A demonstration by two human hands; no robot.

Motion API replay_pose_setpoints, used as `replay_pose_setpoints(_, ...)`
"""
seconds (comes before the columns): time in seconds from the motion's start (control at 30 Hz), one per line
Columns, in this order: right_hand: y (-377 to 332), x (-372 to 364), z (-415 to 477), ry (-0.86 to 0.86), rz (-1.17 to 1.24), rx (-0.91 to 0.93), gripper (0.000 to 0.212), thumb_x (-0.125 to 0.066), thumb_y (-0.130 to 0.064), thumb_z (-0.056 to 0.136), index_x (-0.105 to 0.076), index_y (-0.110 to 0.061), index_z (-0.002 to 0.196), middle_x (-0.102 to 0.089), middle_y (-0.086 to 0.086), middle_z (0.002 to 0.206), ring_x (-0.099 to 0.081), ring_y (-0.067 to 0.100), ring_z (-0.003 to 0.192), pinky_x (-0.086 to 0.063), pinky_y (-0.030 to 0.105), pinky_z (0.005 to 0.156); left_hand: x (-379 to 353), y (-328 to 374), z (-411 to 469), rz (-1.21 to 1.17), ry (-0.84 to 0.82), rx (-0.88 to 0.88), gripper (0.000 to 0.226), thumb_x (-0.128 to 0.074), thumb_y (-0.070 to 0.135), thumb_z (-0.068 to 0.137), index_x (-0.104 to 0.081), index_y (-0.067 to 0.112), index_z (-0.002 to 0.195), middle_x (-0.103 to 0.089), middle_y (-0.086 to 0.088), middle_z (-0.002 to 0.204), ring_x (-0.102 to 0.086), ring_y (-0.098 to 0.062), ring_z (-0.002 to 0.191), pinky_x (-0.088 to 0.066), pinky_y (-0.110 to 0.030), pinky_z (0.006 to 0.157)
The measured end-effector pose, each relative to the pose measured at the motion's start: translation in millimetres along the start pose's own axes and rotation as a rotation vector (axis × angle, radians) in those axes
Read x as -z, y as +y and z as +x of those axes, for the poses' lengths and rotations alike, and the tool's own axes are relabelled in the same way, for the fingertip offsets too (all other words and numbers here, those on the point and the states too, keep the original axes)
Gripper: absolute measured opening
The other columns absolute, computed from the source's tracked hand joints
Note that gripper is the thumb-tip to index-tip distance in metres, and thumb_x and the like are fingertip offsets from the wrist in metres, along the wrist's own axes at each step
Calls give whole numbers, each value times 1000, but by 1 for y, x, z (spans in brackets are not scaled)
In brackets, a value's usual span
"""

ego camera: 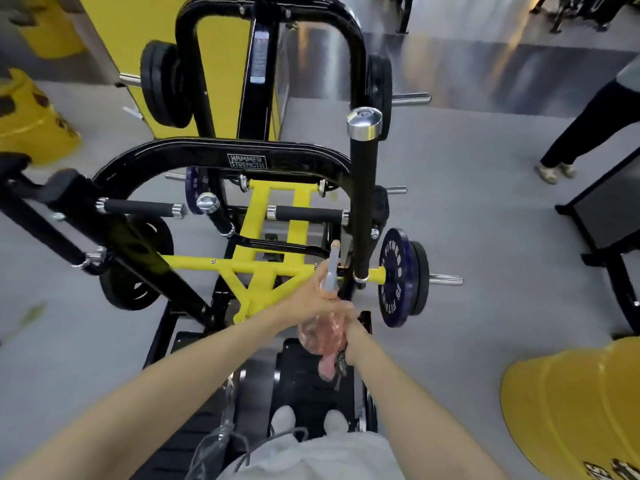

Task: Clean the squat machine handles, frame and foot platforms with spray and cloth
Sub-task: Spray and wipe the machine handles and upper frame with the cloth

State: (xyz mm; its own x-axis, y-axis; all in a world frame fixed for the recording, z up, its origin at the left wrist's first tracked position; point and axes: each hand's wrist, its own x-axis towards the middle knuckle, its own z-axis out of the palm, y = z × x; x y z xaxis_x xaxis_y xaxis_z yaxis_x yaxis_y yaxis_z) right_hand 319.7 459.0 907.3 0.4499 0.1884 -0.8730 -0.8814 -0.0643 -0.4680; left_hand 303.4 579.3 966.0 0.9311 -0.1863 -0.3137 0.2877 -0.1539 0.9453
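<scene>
Head cam on my feed is pointing down over the squat machine (221, 150): big black tube frame, a yellow inner frame (263, 271) bolted inside it, and a Hammer Strength badge (246, 161) on the curved top bar. Lower centre is the black foot platform (311, 393), with a pair of light shoes (283, 417) standing on its near edge. Off to the right on the grey floor there's a yellow barrel (571, 410), and further back somebody's dark-trousered legs (588, 126). A long upright handle (363, 202) with a chrome cap runs up right of centre, and a blue plate (394, 275) sits on the peg just beside its base. Both bare arms reach in and meet just left of that handle's bottom end. The spray bottle (320, 332) is clear with pinkish liquid, grey nozzle pointing up and away, held over the platform. My left hand (311, 294) has its fingers wrapped round the bottle's neck. My right hand (350, 325) sits tucked against the bottle body; it's blurry, but the fingers look curled on the cloth (330, 367), a pink striped rag dangling under it.
</scene>
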Motion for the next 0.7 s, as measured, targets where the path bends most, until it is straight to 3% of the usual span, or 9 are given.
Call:
replay_pose_setpoints(0.07, -9, -20, -2, -38, -69, 46, 39, -48, -44, 95, -66, -9, 89, -68, 8, 77, -62, 23, 81, -50, 33, 74, 14, 2, -6, -44, 148, 32, 63, -69, 9, 86, -35, 31, 134, -56, 19, 85, -58, 5, 67, -47, -12, 65)
replay_pose_setpoints(0.1, -14, -31, -6, -51, -115, 52, 38, -52, -43, 94, -67, -10, 82, -70, 6, 71, -63, 24, 81, -50, 33, 76, 22, 3, -5, -48, 245, 50, 51, -67, 7, 86, -42, 27, 126, -55, 16, 85, -58, 4, 67, -47, -12, 63)
replay_pose_setpoints(0.17, -19, -48, -10, -66, -215, 60, 32, -52, -35, 96, -64, -13, 75, -67, 3, 65, -59, 19, 71, -47, 27, 64, 43, 0, -2, -78, 387, 117, 38, -65, 4, 79, -51, 17, 112, -48, 5, 72, -51, -10, 60, -45, -23, 57)
replay_pose_setpoints(0.23, -24, -61, -13, -69, -414, 55, 22, -46, -26, 98, -64, -13, 94, -64, 8, 82, -53, 17, 64, -42, 26, 56, 65, -5, 1, -70, 427, 200, 37, -65, 10, 65, -55, 16, 100, -46, 1, 67, -46, -18, 59, -42, -27, 57)
replay_pose_setpoints(0.3, -29, -75, -13, -50, -576, 116, 31, -43, -20, 98, -57, 1, 116, -65, 22, 103, -55, 31, 65, -38, 27, 48, 87, -11, 5, -1, 422, 276, 29, -63, 12, 58, -56, 18, 86, -47, -2, 69, -45, -21, 62, -40, -31, 60)
replay_pose_setpoints(0.37, -40, -88, -19, 11, -715, 190, 29, -47, -23, 98, -58, 1, 110, -65, 15, 90, -58, 28, 67, -37, 24, 47, 104, -11, 8, 50, 416, 325, 21, -62, 6, 61, -49, 15, 73, -45, -5, 70, -43, -21, 62, -37, -33, 60)
replay_pose_setpoints(0.47, -58, -98, -17, 62, -668, 255, 20, -60, -28, 91, -56, -12, 80, -57, 2, 67, -49, 13, 53, -36, 21, 47, 122, -8, 13, 2, 425, 352, 19, -58, -3, 69, -48, 10, 77, -44, -5, 67, -45, -19, 59, -42, -27, 55)
replay_pose_setpoints(0.57, -67, -103, -10, 72, -581, 296, 28, -64, -32, 87, -66, -5, 94, -70, 11, 89, -57, 16, 74, -42, 26, 67, 132, -10, 23, -35, 383, 311, 34, -60, 0, 62, -56, 8, 95, -46, -5, 73, -47, -22, 65, -43, -28, 56)
replay_pose_setpoints(0.7, -70, -97, -5, 137, -536, 296, 19, -58, -31, 89, -54, -14, 82, -58, 1, 78, -54, 16, 77, -40, 26, 68, 134, -10, 38, 1, 400, 326, 28, -60, 5, 54, -49, 13, 80, -47, -7, 75, -47, -23, 67, -40, -35, 60)
